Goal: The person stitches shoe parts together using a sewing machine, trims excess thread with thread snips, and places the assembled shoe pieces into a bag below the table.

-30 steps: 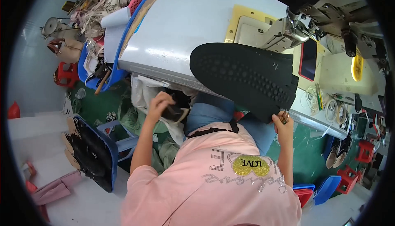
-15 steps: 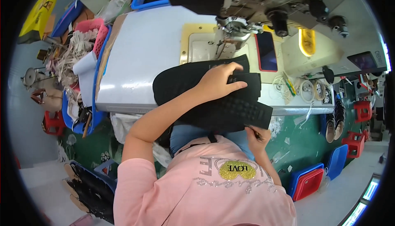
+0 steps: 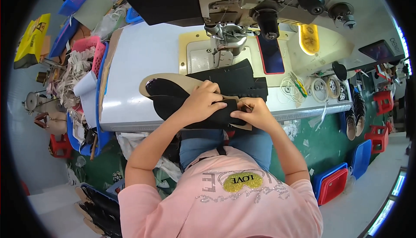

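Observation:
My left hand (image 3: 200, 103) is closed on a black shoe upper (image 3: 167, 103) at the table's front edge, with thumb and fingertips on its top. My right hand (image 3: 255, 113) pinches the upper's right end, where beige lining shows at the edges. A beige-lined part (image 3: 175, 80) with a glossy dark patch spreads out at the left. Another black piece (image 3: 232, 77) lies behind my hands, in front of the sewing machine's needle area (image 3: 216, 56). My fingers hide part of the edges between them.
The sewing machine head (image 3: 242, 4) overhangs the far side. A phone (image 3: 271, 58), a yellow tray (image 3: 309, 38), yellow-green snips (image 3: 299, 85) and tape rolls (image 3: 320, 90) are to the right. Left stands a pink basket (image 3: 97, 56) of scraps; shoes (image 3: 353, 116) stand at the right.
The upper has been turned over or opened, so its beige lining and a glossy patch now show. My right hand rose from the lower edge to beside my left hand, which shifted left and down.

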Motion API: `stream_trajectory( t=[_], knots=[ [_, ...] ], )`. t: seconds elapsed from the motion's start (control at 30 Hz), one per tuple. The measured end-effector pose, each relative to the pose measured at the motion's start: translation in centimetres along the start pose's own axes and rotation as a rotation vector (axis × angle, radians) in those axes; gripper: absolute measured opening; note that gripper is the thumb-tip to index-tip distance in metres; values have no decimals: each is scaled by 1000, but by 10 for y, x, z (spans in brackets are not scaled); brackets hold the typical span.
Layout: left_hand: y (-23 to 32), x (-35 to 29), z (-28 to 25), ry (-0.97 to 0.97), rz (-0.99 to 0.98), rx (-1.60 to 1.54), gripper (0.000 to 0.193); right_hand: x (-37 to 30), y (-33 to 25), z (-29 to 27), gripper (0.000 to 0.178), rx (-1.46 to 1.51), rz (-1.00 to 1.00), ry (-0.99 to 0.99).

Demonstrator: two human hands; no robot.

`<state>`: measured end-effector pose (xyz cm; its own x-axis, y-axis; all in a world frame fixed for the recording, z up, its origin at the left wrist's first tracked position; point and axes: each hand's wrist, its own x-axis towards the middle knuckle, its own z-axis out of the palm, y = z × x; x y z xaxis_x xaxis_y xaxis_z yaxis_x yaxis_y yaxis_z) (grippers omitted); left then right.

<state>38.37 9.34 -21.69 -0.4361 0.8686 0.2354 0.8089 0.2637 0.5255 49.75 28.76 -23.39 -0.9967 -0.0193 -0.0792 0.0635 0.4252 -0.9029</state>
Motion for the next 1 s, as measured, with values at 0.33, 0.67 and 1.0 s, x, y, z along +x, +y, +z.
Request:
stream_trajectory(
  t=[0.33, 0.67, 1.0],
  knots=[
    [19, 6, -25, 12, -190, -143, 27, -4, -14, 13, 23, 83, -207, 276],
    [30, 18, -85, 107, -355, -260, 30, 31, -55, 2, 18, 128, -423, 376],
    [-18, 88, -146, -341, -575, -206, 55, 70, -83, -6, 23, 438, -3, 363]
  ],
)
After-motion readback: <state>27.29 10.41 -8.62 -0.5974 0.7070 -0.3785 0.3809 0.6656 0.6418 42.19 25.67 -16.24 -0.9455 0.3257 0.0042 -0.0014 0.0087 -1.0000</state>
